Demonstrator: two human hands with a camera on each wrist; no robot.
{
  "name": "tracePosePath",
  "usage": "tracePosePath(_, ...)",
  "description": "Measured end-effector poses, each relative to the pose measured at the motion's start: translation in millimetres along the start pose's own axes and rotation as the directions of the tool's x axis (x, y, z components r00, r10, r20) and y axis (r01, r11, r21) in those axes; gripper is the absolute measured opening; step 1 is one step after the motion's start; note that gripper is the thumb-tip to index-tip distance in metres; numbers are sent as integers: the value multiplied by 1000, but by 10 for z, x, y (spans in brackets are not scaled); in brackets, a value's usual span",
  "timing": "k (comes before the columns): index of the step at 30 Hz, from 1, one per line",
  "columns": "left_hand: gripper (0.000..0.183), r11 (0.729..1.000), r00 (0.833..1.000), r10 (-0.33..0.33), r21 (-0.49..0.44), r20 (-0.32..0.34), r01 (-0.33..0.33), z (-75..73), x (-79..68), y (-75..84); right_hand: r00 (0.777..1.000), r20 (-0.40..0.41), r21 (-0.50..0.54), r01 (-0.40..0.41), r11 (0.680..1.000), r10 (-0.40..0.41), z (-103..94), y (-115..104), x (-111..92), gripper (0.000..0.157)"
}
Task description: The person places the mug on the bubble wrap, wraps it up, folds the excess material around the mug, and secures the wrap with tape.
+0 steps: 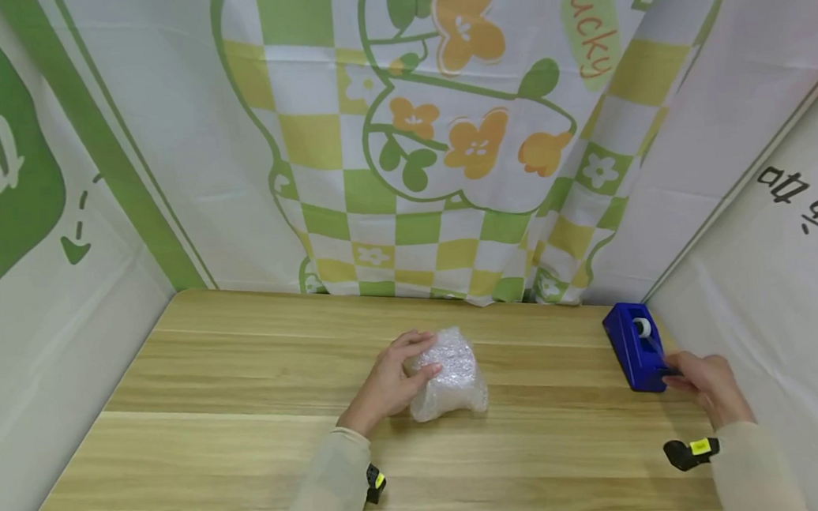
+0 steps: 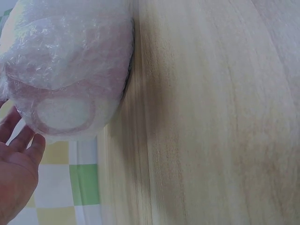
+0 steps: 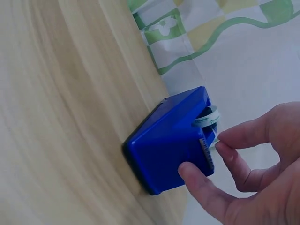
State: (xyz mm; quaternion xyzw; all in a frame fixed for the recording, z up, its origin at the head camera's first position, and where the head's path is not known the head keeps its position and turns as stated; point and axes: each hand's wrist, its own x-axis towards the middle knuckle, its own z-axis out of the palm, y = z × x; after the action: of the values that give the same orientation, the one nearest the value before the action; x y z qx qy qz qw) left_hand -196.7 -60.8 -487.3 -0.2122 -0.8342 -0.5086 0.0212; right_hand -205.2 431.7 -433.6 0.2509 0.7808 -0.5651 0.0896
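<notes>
My left hand (image 1: pixel 391 379) holds a bubble-wrapped bundle (image 1: pixel 449 375) on the wooden table, thumb and fingers spread around its left side. Through the clear wrap in the left wrist view, a pinkish thing with a pale oval outline shows on the bundle (image 2: pixel 70 61); its kind is veiled by the plastic. Over at the right, a blue tape dispenser (image 1: pixel 632 351) carries a small roll of tape (image 3: pixel 207 117). At its toothed cutting edge, two fingertips of my right hand (image 3: pixel 262 164) pinch the tape end, while another digit rests against the dispenser's side.
The wooden table (image 1: pixel 251 441) ends at a hanging cloth (image 1: pixel 421 231) with green and yellow checks at the back. White printed cloth walls (image 1: pixel 763 326) close in on the left and right, the right one close beside the dispenser.
</notes>
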Motion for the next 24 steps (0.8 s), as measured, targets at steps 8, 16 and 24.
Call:
tracePosePath(8,50,1000,1000,12,0,0,-12,9,2,-12,999,-38,217,-1,976,10,57,175,-38,7)
tracePosePath(16,50,1000,1000,-4,-12,-2,4,15,4,-8,1000,-19,284,5,959,0,38,181,-90,5)
tracePosePath(24,50,1000,1000,-2,-22,-19,2,20,6,-21,999,35,412,-42,910,30,-10,197,-137,7)
